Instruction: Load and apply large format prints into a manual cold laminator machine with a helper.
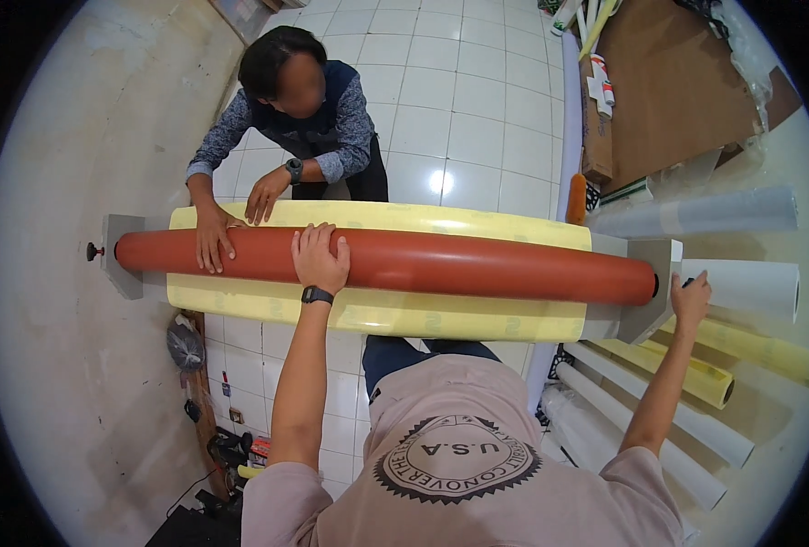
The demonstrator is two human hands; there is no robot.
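A long red-orange roller (477, 264) runs across a grey laminating machine, with a pale yellow sheet (395, 314) lying under it. My left hand (320, 258) rests flat on top of the roller near its middle, a black watch on the wrist. My right hand (692, 299) reaches to the machine's grey right end bracket (653, 283) and grips something small and dark there. Across the machine, another person (300, 109) in a patterned blue shirt presses one hand (211, 239) on the roller and the other hand (266, 193) on the yellow sheet.
Several white and yellow paper rolls (696, 424) lie at the right. A brown cardboard sheet (669, 82) leans at the upper right. White floor tiles lie beyond the machine. Dark tools and cables (227, 451) sit on the floor at the lower left.
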